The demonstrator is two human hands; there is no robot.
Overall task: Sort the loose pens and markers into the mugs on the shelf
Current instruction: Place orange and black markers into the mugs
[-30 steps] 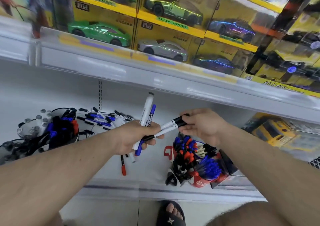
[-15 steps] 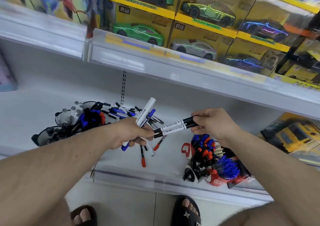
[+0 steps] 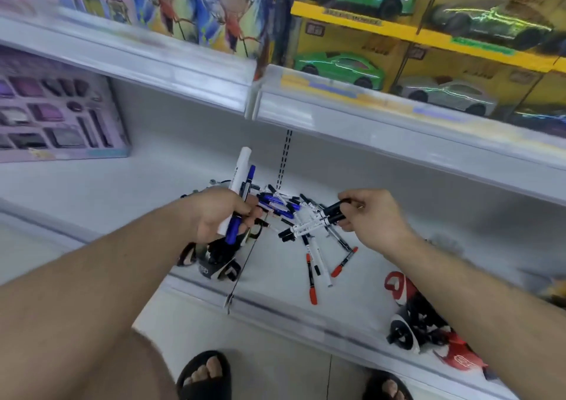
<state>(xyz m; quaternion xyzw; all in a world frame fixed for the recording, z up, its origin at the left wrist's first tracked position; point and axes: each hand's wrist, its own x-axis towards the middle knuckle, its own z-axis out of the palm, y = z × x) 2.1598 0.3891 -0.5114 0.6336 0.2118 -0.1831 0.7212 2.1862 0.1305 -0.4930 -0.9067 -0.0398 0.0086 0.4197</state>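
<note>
Our right hand [image 3: 372, 216] pinches two white markers with black caps [image 3: 312, 223]. Our left hand [image 3: 219, 214] squeezes a white and blue pen bunch [image 3: 240, 182] above a black-and-white mug [image 3: 214, 261]. Too many together could slip and fall beside it.

This is a shop, a toy or stationery store: white metal display shelves [image 3: 398, 130] with price-label strips along their front edges carry stacked yellow boxes of model cars [image 3: 361, 65], colourful packaged toys [image 3: 196, 4] and a purple boxed set [image 3: 55, 114] facing outward.
</note>
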